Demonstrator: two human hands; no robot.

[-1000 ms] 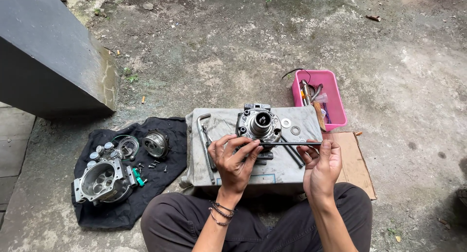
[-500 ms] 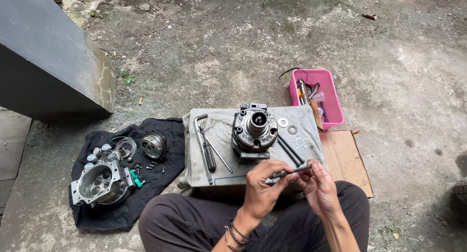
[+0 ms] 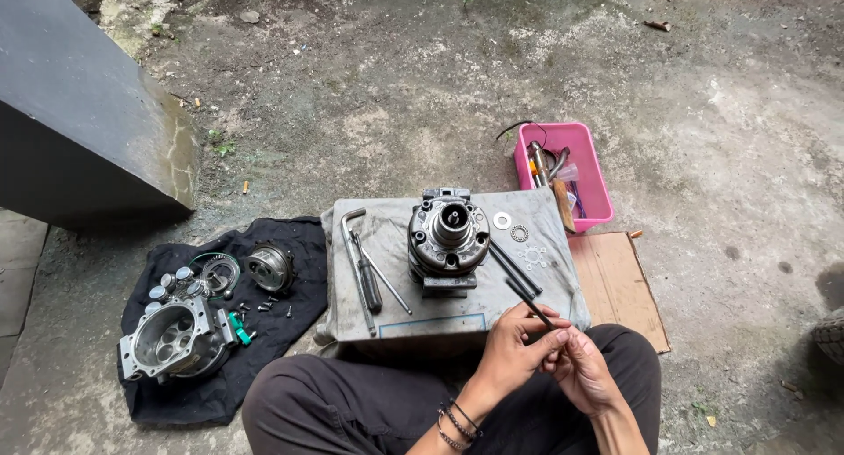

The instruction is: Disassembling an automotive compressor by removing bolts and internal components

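the fingers (image 3: 538, 325) of the left hand (image 3: 512, 354) and the right hand (image 3: 582, 372) are closed together on the lower end of a long thin black metal bolt (image 3: 530, 304), which slants up and away from them over the near edge of the grey cloth-covered tabletop (image 3: 387, 235). two more black bolts (image 3: 512, 266) lie just beyond it, beside the round grey metal compressor body (image 3: 448, 240). a pink plastic tray (image 3: 587, 169) sits further right; a black cloth (image 3: 290, 319) with parts lies left
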